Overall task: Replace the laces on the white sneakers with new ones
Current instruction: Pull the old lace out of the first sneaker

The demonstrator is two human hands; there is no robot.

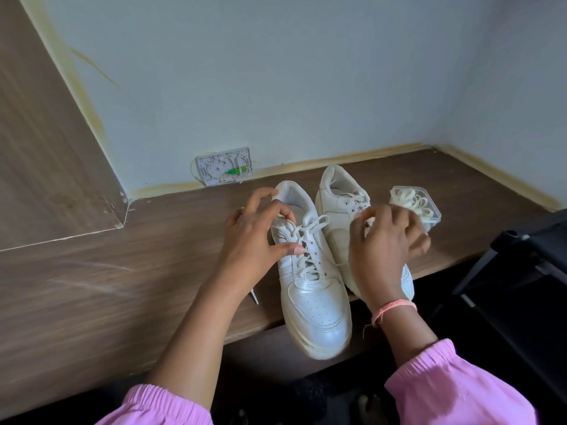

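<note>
Two white sneakers are sitting side by side on the wooden desk [92,271], toes pointing toward the person and overhanging the front edge. No brand mark or readable writing is showing on either shoe. The left sneaker [310,283] is still carrying its lace [302,240], loosened across the eyelets, with one end trailing onto the desk beside it. The left hand [254,237] is curling over this shoe's collar, thumb and forefinger pinching the lace near the upper eyelets. The right hand [383,240] is hovering over the right sneaker [337,207], fingers bent downward; whether it is gripping anything cannot be told. A clear plastic container [432,220] holding coiled new laces [411,200] is standing just beside the right sneaker. A white wall plate [224,166] is showing no legible label.
</note>
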